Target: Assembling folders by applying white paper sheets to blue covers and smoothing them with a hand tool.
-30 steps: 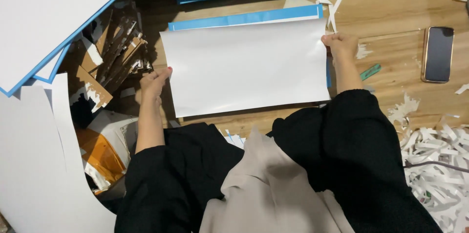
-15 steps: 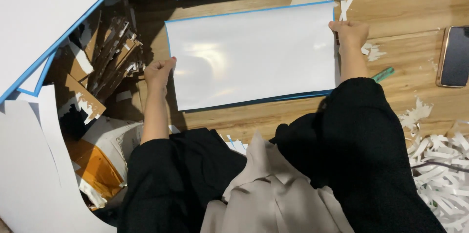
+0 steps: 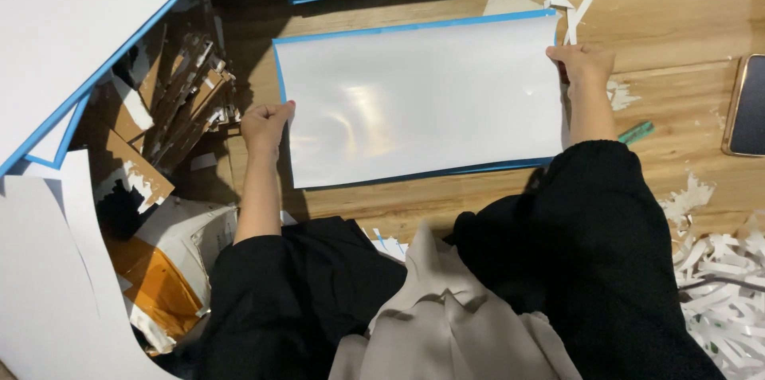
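White sheet lies flat on the wooden floor; I see left hand gripping its 9 o'clock edge, right hand apparently pinching its 3 o'clock edge.

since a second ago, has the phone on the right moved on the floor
Cannot tell. The phone sits nearer the frame's right edge, but the wooden floor shifts with it, so the head camera likely moved.

Dark phone screen far right; torn cardboard packaging left.
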